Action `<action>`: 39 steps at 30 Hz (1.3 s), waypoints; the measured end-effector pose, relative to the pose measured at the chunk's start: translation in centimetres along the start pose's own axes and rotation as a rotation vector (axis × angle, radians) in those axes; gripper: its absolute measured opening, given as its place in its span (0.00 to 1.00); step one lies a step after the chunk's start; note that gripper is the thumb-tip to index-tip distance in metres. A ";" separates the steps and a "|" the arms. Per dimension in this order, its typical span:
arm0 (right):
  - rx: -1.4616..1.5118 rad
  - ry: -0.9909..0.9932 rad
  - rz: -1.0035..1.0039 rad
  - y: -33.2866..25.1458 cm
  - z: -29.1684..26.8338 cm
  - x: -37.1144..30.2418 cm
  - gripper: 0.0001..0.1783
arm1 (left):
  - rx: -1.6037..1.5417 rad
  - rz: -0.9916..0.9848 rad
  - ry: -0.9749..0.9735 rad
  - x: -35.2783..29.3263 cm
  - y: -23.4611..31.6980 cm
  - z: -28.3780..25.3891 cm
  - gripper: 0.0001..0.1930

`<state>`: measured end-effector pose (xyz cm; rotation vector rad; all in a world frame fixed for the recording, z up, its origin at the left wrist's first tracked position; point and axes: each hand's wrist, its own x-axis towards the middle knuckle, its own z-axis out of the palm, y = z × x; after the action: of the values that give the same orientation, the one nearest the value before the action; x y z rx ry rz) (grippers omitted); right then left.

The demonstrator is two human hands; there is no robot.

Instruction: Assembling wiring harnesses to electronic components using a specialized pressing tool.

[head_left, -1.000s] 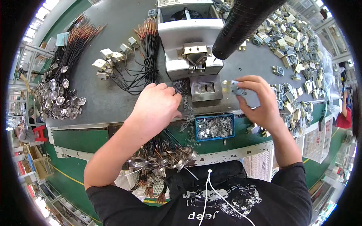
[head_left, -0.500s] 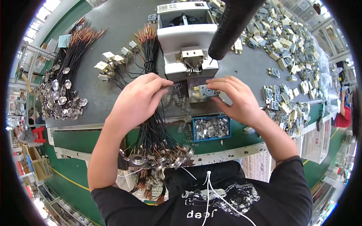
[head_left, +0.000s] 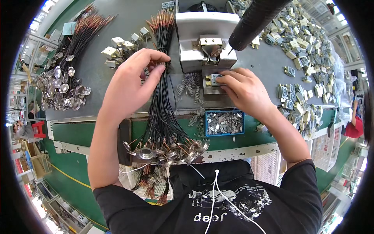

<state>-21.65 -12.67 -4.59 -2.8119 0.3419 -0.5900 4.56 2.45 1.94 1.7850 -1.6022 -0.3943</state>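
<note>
My right hand (head_left: 247, 87) holds a small grey thermostat-like part (head_left: 215, 79) with brass-coloured terminals against the metal block (head_left: 213, 90) in front of the white machine (head_left: 206, 35). Its fingers cover the part's right side. My left hand (head_left: 134, 80) is at the bundle of black wires (head_left: 161, 91), which has bare copper ends at the top and round metal discs (head_left: 167, 152) at the bottom. Thumb and forefinger are curled together there in a pinch; what lies between the tips is too small to tell. Loose coil springs (head_left: 189, 85) lie between the bundle and the block.
A blue tray (head_left: 224, 135) of small metal pieces sits at the table's front edge. Piles of similar cream and grey parts (head_left: 300, 46) cover the right side. Another wire bundle (head_left: 76, 50) lies at left. A thick black tube (head_left: 259, 21) slants over the machine.
My left hand has shifted from beside the springs up to the wire bundle. My right hand has set the part lower against the block, turned slightly. The whole view has shifted a little.
</note>
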 end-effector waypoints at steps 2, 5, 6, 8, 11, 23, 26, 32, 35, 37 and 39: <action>-0.006 -0.016 0.007 -0.2 -0.2 0.1 0.14 | 0.018 0.010 -0.075 -0.6 0.0 -0.6 0.08; -0.056 -0.094 0.020 -0.3 -0.6 0.3 0.17 | 0.069 0.012 -0.221 -1.6 0.6 -1.5 0.08; -0.055 -0.098 0.025 -0.7 -0.7 0.4 0.17 | 0.103 0.001 -0.294 -1.9 0.8 -1.6 0.08; -0.099 0.085 -0.025 -1.6 -0.8 0.7 0.16 | 0.079 -0.037 -0.323 -2.0 0.7 -1.3 0.09; 0.345 -0.112 0.184 -4.7 0.3 0.4 0.11 | 0.131 -0.055 -0.564 -1.5 1.2 -1.3 0.11; 1.069 -0.468 0.684 -7.4 3.7 2.9 0.15 | 0.296 0.013 -0.690 -1.1 2.2 -0.5 0.14; 1.102 -0.463 0.697 -7.0 2.3 2.7 0.14 | 0.322 0.018 -0.688 -1.4 2.3 0.1 0.13; 1.383 -0.333 0.805 -6.9 2.0 2.2 0.11 | 0.450 0.038 -0.770 -1.2 2.9 0.7 0.11; 1.557 -0.146 0.848 -6.6 2.0 2.1 0.13 | 0.437 0.001 -0.803 -1.1 2.8 0.4 0.10; 1.604 -0.228 0.822 -6.0 -0.2 3.1 0.15 | 0.426 -0.019 -0.813 -1.3 2.5 0.2 0.10; 1.448 -0.467 0.689 -5.9 -2.3 3.5 0.23 | 0.422 -0.010 -0.841 -1.2 2.4 0.1 0.09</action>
<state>-18.45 -8.51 0.37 -1.2354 0.4693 0.0572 2.44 3.61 3.22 2.0742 -2.3844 -0.9627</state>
